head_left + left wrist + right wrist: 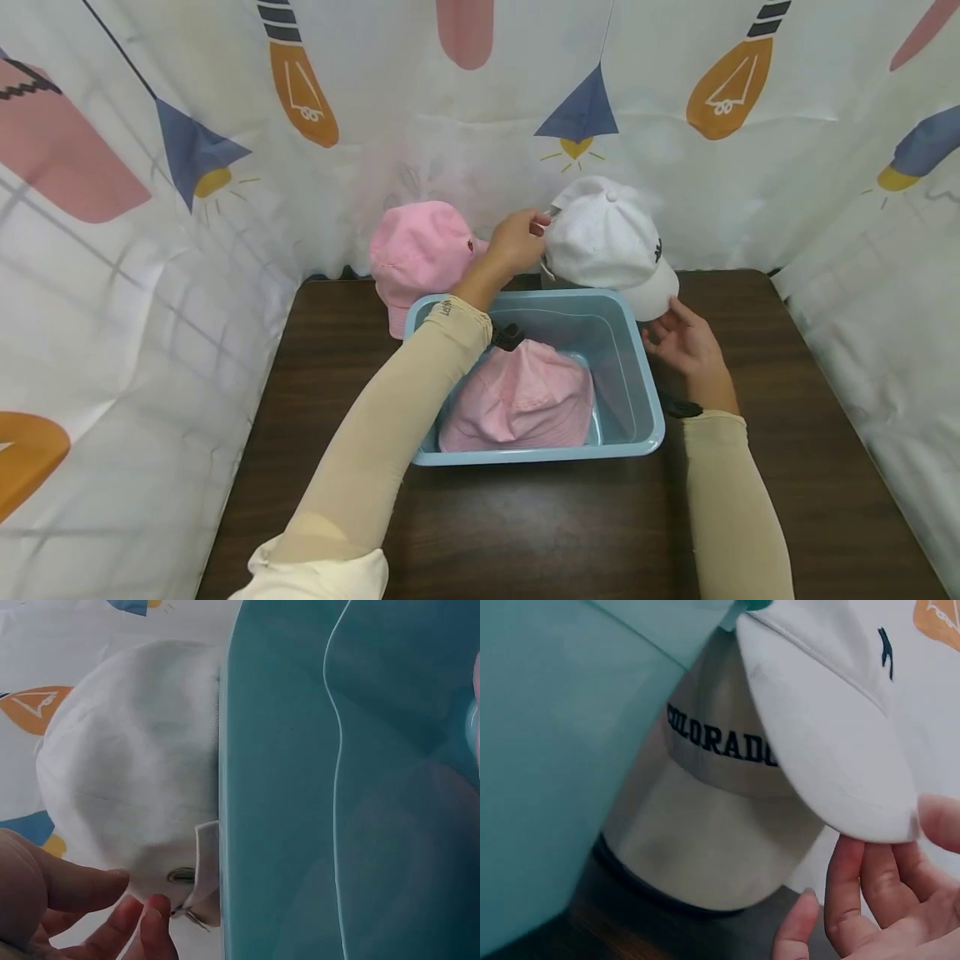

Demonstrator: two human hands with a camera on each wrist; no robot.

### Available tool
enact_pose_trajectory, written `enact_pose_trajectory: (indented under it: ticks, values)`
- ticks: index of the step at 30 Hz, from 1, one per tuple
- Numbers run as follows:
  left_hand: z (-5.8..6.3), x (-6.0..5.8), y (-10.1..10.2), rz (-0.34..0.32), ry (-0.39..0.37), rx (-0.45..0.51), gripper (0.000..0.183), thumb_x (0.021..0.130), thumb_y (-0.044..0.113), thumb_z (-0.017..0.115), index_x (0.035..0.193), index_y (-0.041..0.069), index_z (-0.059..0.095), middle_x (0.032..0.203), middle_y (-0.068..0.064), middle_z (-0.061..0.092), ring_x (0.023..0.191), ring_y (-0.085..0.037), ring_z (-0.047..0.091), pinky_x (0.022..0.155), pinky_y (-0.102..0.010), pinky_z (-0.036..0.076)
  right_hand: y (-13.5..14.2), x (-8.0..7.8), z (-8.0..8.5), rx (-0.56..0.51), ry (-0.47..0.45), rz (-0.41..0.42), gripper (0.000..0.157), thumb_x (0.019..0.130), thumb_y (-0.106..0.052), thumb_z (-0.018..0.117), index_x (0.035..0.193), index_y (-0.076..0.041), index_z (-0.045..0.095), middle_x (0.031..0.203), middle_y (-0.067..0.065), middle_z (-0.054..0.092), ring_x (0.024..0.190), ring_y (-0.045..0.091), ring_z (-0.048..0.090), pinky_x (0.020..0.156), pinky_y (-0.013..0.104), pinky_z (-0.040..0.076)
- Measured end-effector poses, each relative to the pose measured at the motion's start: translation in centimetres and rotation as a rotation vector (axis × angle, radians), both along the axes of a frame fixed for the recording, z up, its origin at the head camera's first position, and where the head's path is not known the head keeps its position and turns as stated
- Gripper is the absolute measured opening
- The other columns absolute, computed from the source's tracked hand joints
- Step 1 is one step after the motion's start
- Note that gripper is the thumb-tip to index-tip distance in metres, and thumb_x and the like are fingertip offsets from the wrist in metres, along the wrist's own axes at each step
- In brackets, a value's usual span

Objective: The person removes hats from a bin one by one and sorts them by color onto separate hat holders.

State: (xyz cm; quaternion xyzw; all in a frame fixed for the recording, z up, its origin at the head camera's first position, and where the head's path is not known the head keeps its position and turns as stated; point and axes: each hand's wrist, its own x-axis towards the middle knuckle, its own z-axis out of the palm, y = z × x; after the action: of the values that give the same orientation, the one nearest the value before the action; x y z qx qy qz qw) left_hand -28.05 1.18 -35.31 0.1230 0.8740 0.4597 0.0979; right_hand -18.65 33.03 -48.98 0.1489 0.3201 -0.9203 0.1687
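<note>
A white baseball cap [600,237] sits tilted behind the bin, its brim pointing right. My right hand [686,346] pinches the brim's edge, thumb on one side and fingers underneath. At the cap's back strap, my left hand [517,242] has its thumb and fingertips apart; a fingertip is close to the strap, and contact is unclear. Under the white cap, the right wrist view shows a cream cap [705,836] lettered COLORADO, partly hidden. A pink cap [420,250] stands left of my left hand. Another pink cap [517,396] lies in the blue bin [641,392].
The bin stands on a dark wooden table [525,533], between my forearms. A white curtain [465,117] printed with lamps hangs behind the caps and along both sides. My left forearm crosses the bin's left rim.
</note>
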Motion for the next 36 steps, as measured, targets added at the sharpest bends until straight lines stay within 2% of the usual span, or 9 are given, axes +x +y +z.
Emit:
enact_pose_trajectory:
  ticks: [5,8,11,17,22,25,29,32,36]
  values:
    - [-0.2,-0.4,0.3,-0.011,0.099,-0.196,0.046,0.088,-0.004,0.053,0.132,0.008,0.061,0.126,-0.013,0.065,0.116,-0.028,0.058,0.092,-0.036,0.047,-1.0,-0.2,-0.3,-0.019,-0.016,-0.054,0.018,0.107,-0.024,0.055,0.107,-0.017,0.072,0.107,-0.001,0.073,0.098,0.014,0.065,0.090,0.039,0.043]
    - [-0.4,-0.5,0.3,-0.029,0.125,-0.294,0.038,0.093,0.002,0.056,0.130,0.008,0.062,0.121,-0.012,0.067,0.110,-0.028,0.059,0.093,-0.037,0.048,-1.5,-0.3,-0.5,0.009,-0.010,-0.082,0.018,0.107,-0.022,0.055,0.105,-0.018,0.072,0.106,-0.002,0.073,0.098,0.014,0.066,0.089,0.040,0.043]
    - [-0.6,-0.6,0.3,-0.046,0.135,-0.353,0.027,0.097,0.008,0.058,0.124,0.008,0.063,0.118,-0.012,0.067,0.104,-0.026,0.057,0.092,-0.037,0.047,-1.7,-0.4,-0.6,0.047,-0.002,-0.081,0.020,0.107,-0.021,0.052,0.101,-0.019,0.071,0.102,-0.004,0.073,0.097,0.012,0.064,0.091,0.041,0.039]
    - [-1.0,-1.0,0.4,-0.028,0.191,-0.418,0.003,0.094,0.008,0.061,0.096,0.009,0.059,0.095,-0.007,0.060,0.090,-0.023,0.050,0.081,-0.033,0.041,-2.1,-0.8,-0.3,0.172,-0.063,-0.096,0.017,0.105,-0.025,0.056,0.098,-0.021,0.070,0.096,-0.007,0.069,0.099,0.010,0.054,0.092,0.040,0.032]
    - [-1.4,-1.5,0.5,-0.002,0.195,-0.498,0.018,0.090,0.001,0.057,0.080,0.014,0.049,0.085,-0.003,0.052,0.086,-0.021,0.048,0.074,-0.031,0.038,-2.6,-1.2,0.4,0.368,-0.142,-0.112,0.014,0.104,-0.030,0.056,0.102,-0.024,0.068,0.097,-0.009,0.064,0.103,0.011,0.050,0.093,0.040,0.033]
    - [-1.6,-1.9,0.7,0.001,0.202,-0.546,0.017,0.090,0.001,0.054,0.079,0.013,0.051,0.090,-0.005,0.059,0.090,-0.023,0.054,0.078,-0.033,0.044,-2.9,-1.4,0.6,0.467,-0.170,-0.096,0.013,0.106,-0.032,0.053,0.105,-0.026,0.065,0.097,-0.010,0.063,0.105,0.010,0.050,0.100,0.041,0.031]
    - [-1.5,-2.2,0.9,0.016,0.215,-0.578,0.016,0.092,0.001,0.052,0.086,0.008,0.065,0.104,-0.009,0.071,0.103,-0.026,0.065,0.086,-0.036,0.052,-3.0,-1.9,0.4,0.563,-0.179,-0.067,0.013,0.107,-0.036,0.050,0.110,-0.028,0.060,0.097,-0.012,0.059,0.106,0.009,0.050,0.104,0.042,0.028]
    - [-1.5,-2.2,0.9,0.037,0.226,-0.568,0.020,0.092,0.000,0.052,0.093,0.004,0.071,0.110,-0.011,0.074,0.107,-0.029,0.068,0.087,-0.038,0.055,-2.6,-2.3,-0.2,0.585,-0.162,-0.048,0.015,0.107,-0.038,0.050,0.111,-0.028,0.059,0.096,-0.012,0.058,0.105,0.009,0.049,0.099,0.041,0.029]
    - [-1.6,-2.1,1.0,0.056,0.237,-0.534,0.022,0.091,-0.001,0.051,0.097,0.002,0.072,0.110,-0.013,0.074,0.108,-0.031,0.068,0.088,-0.040,0.056,-2.4,-2.2,-0.1,0.577,-0.143,-0.025,0.014,0.108,-0.036,0.047,0.109,-0.029,0.060,0.098,-0.013,0.058,0.108,0.008,0.047,0.096,0.040,0.029]
